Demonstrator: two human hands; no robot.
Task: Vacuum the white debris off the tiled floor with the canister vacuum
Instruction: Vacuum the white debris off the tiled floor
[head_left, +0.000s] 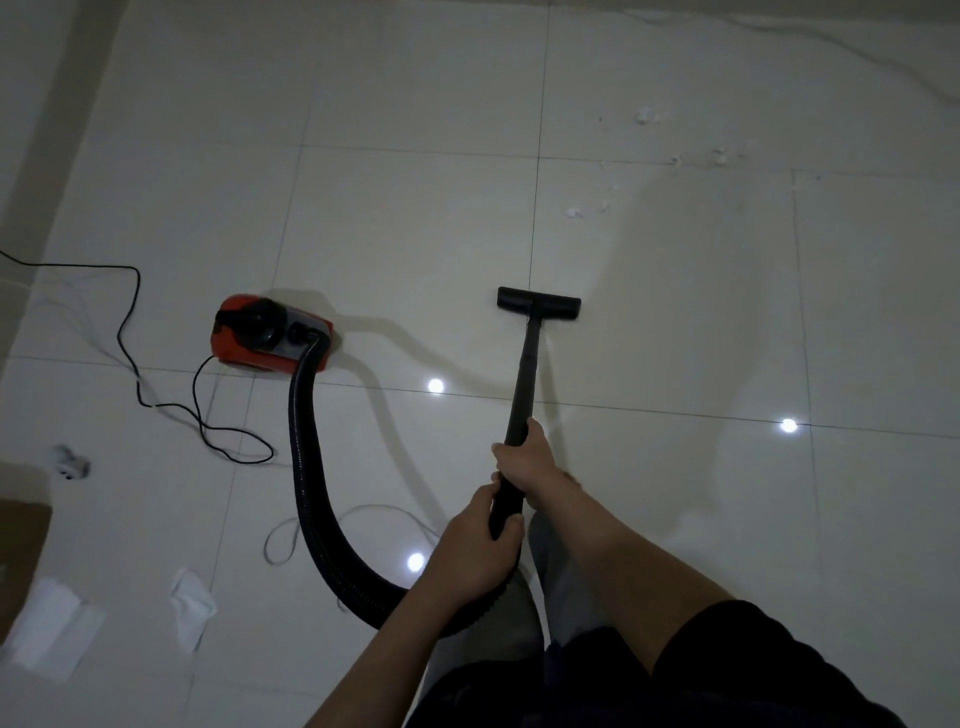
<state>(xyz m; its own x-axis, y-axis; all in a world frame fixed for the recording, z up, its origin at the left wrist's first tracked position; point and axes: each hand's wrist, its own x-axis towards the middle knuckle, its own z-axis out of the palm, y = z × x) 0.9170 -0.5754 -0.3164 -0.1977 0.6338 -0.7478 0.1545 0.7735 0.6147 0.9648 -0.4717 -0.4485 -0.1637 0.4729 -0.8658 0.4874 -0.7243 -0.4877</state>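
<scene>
Both hands were closed around one black wand (523, 395): the right hand (524, 465) gripped it farther along, and the left hand (480, 545) clasped its near end, where the single ribbed black hose (311, 467) joined. The wand slanted away to one flat black floor nozzle (538, 302), which rested on the tiled floor (415, 208) across a grout line. One red and black canister vacuum (272, 332) sat to the left, well apart from the nozzle, with the hose curving from its top back toward the person. One black power cord (135, 332) snaked away from it to the far left. The white debris (647, 114) lay far right, beyond the nozzle and not touching it, as several small scattered clumps too faint to count surely; one more sat nearer at (572, 212). At near left lay two pieces of white paper (192, 603), one loop of pale cord (291, 540) and a small dark object (72, 462) too blurred to name. Three bright light reflections (435, 385) dotted the tiles.
</scene>
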